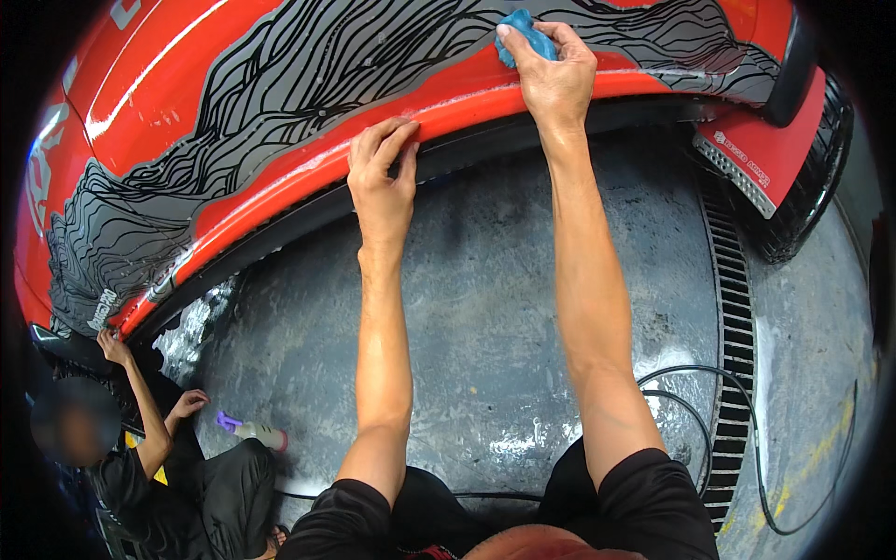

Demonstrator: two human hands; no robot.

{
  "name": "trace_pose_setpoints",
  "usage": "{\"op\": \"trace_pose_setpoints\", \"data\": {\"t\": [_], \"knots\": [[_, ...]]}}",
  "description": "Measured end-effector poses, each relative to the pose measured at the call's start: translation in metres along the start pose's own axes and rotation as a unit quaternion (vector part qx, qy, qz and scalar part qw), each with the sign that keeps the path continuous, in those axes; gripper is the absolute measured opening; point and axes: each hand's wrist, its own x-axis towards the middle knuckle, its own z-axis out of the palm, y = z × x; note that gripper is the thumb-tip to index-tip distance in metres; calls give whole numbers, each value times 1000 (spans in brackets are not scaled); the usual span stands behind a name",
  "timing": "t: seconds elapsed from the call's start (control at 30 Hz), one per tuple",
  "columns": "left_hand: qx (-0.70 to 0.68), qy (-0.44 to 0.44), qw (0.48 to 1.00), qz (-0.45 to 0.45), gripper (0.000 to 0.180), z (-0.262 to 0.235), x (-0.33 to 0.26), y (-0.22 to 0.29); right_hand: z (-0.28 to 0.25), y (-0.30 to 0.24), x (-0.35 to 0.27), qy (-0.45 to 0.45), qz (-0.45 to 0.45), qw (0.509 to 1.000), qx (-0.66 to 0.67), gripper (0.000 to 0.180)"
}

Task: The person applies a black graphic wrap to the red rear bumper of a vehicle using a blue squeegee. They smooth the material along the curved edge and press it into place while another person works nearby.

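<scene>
I have my right hand [560, 79] clamped on a blue cloth [521, 35] against the car [168, 70], my left hand [381, 173] touching its red sill [459, 110], thumb and fingers apart; white lettering [742, 157] marks the mud flap [786, 149].

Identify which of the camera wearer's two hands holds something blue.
The right hand: it grips a crumpled blue material at the red car's side. The left hand, by the red lower edge, holds nothing visible.
</scene>
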Motion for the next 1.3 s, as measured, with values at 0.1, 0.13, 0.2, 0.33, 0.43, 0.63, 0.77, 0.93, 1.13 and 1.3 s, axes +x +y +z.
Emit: {"op": "trace_pose_setpoints", "data": {"t": [0.1,0.13,0.2,0.33,0.43,0.63,0.77,0.93,1.13,1.3], "knots": [[-8,7,1000,0,28,1,0,0,4,-8,6,83,34,993,82,33],[-15,9,1000,0,28,1,0,0,4,-9,7,121,50,986,101,32],[3,7,1000,4,28,0,-1,-1,12,-17,-6,80,29,996,1,31],[-3,10,1000,5,28,2,0,0,-3,-3,16,140,62,979,133,32],[3,17,1000,9,28,3,-2,-1,7,-7,4,110,8,994,22,32],[3,11,1000,-3,26,0,-3,-1,-15,20,7,171,53,983,49,32],[1,7,1000,-6,26,4,1,4,-50,38,22,268,104,953,97,23],[21,0,1000,-3,28,-5,-7,-2,-14,10,-2,110,45,993,16,26],[23,-7,1000,-4,29,0,-1,4,-19,9,12,199,78,976,41,39],[18,-17,1000,6,27,-3,-2,0,-25,8,15,141,20,986,-92,33]]}}
